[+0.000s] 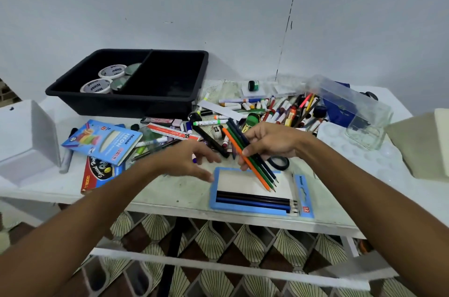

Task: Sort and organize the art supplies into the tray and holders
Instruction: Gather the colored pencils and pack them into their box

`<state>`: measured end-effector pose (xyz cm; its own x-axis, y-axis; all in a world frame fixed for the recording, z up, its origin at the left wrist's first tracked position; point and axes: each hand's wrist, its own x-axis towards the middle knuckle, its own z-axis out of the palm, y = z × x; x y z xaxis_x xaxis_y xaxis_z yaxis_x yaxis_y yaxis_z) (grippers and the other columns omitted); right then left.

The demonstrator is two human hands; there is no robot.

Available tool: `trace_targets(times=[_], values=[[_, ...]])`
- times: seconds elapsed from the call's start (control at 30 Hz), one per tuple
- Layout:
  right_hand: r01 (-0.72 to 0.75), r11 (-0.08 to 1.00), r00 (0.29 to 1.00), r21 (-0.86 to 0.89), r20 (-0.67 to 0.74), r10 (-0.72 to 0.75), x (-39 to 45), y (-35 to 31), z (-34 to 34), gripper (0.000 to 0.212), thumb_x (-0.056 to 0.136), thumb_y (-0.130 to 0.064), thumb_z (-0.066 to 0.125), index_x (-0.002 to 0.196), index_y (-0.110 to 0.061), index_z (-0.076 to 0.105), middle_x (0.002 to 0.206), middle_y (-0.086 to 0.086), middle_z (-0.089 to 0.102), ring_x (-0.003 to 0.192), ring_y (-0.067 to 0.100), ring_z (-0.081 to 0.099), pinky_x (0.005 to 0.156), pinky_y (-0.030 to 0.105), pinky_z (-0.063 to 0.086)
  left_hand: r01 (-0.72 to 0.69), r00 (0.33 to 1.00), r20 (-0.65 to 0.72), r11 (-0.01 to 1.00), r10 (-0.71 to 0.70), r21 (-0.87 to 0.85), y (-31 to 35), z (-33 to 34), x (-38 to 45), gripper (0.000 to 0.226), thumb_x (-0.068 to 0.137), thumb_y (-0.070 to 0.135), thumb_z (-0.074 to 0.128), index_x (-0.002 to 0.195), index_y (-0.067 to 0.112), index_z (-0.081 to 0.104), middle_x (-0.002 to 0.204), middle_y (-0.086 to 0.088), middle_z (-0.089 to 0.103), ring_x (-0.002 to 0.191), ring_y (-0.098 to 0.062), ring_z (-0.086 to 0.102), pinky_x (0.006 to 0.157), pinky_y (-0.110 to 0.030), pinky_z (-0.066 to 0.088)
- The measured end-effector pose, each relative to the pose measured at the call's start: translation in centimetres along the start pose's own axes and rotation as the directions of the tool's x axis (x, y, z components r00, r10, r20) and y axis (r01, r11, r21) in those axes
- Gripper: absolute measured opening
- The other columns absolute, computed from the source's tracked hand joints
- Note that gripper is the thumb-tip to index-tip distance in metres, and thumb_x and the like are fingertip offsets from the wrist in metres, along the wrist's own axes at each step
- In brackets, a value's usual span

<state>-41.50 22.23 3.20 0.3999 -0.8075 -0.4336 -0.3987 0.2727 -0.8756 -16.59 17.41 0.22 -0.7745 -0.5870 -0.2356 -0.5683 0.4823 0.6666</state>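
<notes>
My right hand (pixel 269 142) grips a bunch of coloured pencils (pixel 255 170), orange, green and dark blue, tips pointing down over an open blue pencil case (pixel 300 189) near the table's front edge. Three dark pencils (pixel 255 200) lie in the case's lower part. My left hand (pixel 192 161) hovers open just left of the case, fingers spread, holding nothing. A black divided tray (pixel 175 102) stands at the back left, with tape rolls (pixel 96 85) in its left compartment. A heap of markers and crayons (pixel 272 112) lies behind my hands.
A Neon pencil box (pixel 104 141) and a red booklet (pixel 97 175) lie at the left. White holders (pixel 26 136) stand far left, a beige block (pixel 422 143) far right. A clear plastic box (pixel 352 107) and a black tape ring (pixel 279 163) sit right of centre.
</notes>
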Motion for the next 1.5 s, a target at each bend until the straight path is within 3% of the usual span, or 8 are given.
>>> trace_targets(times=[0.2,0.33,0.53,0.67,0.87,1.03,1.27,1.5], values=[[-0.145,0.923,0.983,-0.356,0.053,0.175,0.6,0.4,1.4,0.009,0.092,-0.005,0.059,0.088,-0.002,0.067,0.092,0.012,0.074,0.073,0.012,0.07,0.051,0.019,0.047,-0.043,0.998,-0.023,0.953,0.052,0.301,-0.2,3.8,-0.4,0.059,0.063,0.059,0.079,0.114,0.033,0.068,0.127,0.011,0.044,0.12,-0.005,0.032,0.096,-0.031,0.036],[-0.127,0.811,0.987,-0.571,0.006,0.159,1.1,1.0,2.1,0.018,0.088,-0.016,0.067,0.092,0.001,0.07,0.094,0.02,0.071,0.073,0.021,0.058,0.069,0.04,0.046,-0.039,0.992,-0.107,0.965,0.068,0.26,-0.9,3.8,-1.1,0.067,0.053,0.068,0.077,0.109,0.031,0.071,0.126,0.012,0.049,0.12,-0.005,0.035,0.097,-0.033,0.035],[-0.135,0.738,0.988,-0.661,-0.038,0.146,1.3,1.3,3.8,0.027,0.09,-0.016,0.064,0.098,0.01,0.065,0.089,0.026,0.063,0.073,0.023,0.051,0.068,0.033,0.04,-0.035,0.985,-0.159,0.979,0.068,0.202,-1.8,3.7,-1.8,0.083,0.045,0.083,0.065,0.108,0.029,0.072,0.122,0.02,0.05,0.114,0.002,0.036,0.096,-0.031,0.036],[-0.15,0.685,0.988,-0.713,-0.082,0.131,1.3,1.9,4.9,0.022,0.089,-0.017,0.066,0.105,-0.001,0.07,0.098,0.014,0.07,0.086,0.024,0.061,0.077,0.034,0.049,-0.021,0.985,-0.163,0.981,0.053,0.192,-1.9,3.8,-1.8,0.088,0.042,0.087,0.061,0.107,0.03,0.072,0.121,0.022,0.05,0.114,0.002,0.037,0.097,-0.033,0.036],[-0.195,0.657,0.971,-0.729,-0.239,0.023,0.8,2.2,5.3,0.026,0.083,-0.015,0.074,0.108,-0.009,0.07,0.106,0.006,0.069,0.097,0.023,0.063,0.088,0.041,0.053,-0.012,0.985,-0.164,0.978,0.048,0.208,-1.4,3.6,-1.5,0.071,0.048,0.067,0.081,0.106,0.027,0.072,0.119,0.02,0.051,0.114,0.002,0.037,0.095,-0.03,0.034],[-0.244,0.501,0.93,-0.83,-0.347,-0.123,-0.1,2.9,5.4,0.02,0.088,-0.014,0.064,0.108,-0.018,0.067,0.108,0.004,0.065,0.098,0.025,0.061,0.078,0.036,0.052,-0.02,0.988,-0.146,0.967,0.059,0.256,-0.7,3.5,-0.9,0.063,0.054,0.062,0.082,0.106,0.028,0.07,0.118,0.014,0.05,0.114,-0.003,0.038,0.089,-0.025,0.032],[-0.237,0.489,0.927,-0.839,-0.346,-0.145,-0.2,3.6,5.2,0.021,0.089,-0.015,0.06,0.107,-0.022,0.069,0.109,0.003,0.067,0.095,0.025,0.063,0.077,0.036,0.054,-0.155,0.975,-0.064,0.852,0.215,0.5,0.4,5.1,0.8,0.076,0.067,0.08,0.05,0.115,0.023,0.068,0.11,0.008,0.057,0.1,-0.006,0.038,0.081,-0.03,0.033],[-0.155,0.646,0.961,-0.748,-0.267,-0.079,-0.7,3.9,4.2,0.02,0.088,-0.013,0.065,0.105,-0.019,0.072,0.107,0.0,0.069,0.096,0.019,0.064,0.075,0.031,0.051,-0.168,0.972,-0.048,0.827,0.228,0.536,0.1,5.6,1.8,0.078,0.064,0.088,0.041,0.107,0.028,0.07,0.098,0.014,0.058,0.091,0.0,0.03,0.074,-0.029,0.021]])
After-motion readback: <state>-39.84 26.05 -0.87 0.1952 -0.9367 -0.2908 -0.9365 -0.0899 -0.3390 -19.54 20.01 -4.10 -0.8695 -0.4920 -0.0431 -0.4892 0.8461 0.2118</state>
